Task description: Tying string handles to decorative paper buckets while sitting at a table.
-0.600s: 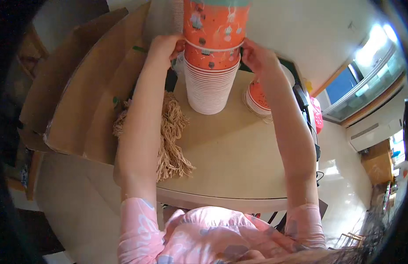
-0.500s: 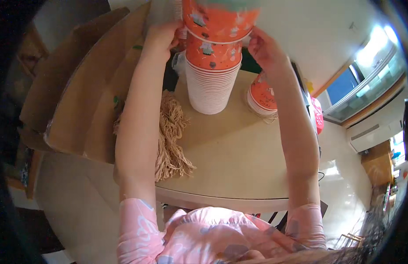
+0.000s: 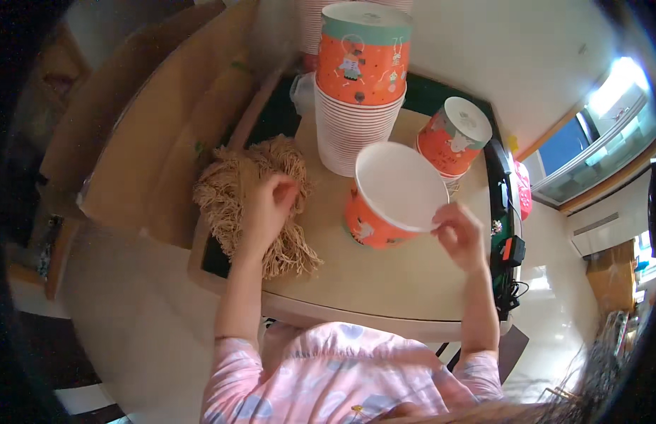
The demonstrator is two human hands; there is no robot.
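Note:
An orange paper cup (image 3: 391,194) with a white inside stands upright on the beige table (image 3: 384,283). My right hand (image 3: 459,233) pinches its near rim. My left hand (image 3: 271,205) presses into a pile of tan shredded paper filler (image 3: 232,194) at the table's left side, fingers curled into the strands. Behind the cup rises a tall stack of upside-down orange cups (image 3: 360,85) with teal bands.
A shorter stack of upside-down orange cups (image 3: 452,138) sits at the back right. Large cardboard sheets (image 3: 158,120) lean at the left. A black device with cables (image 3: 508,240) hangs off the table's right edge. Pale floor lies below.
Both hands came down from the tall stack. One cup now stands upright on the table under my right hand, and my left hand has moved onto the paper filler.

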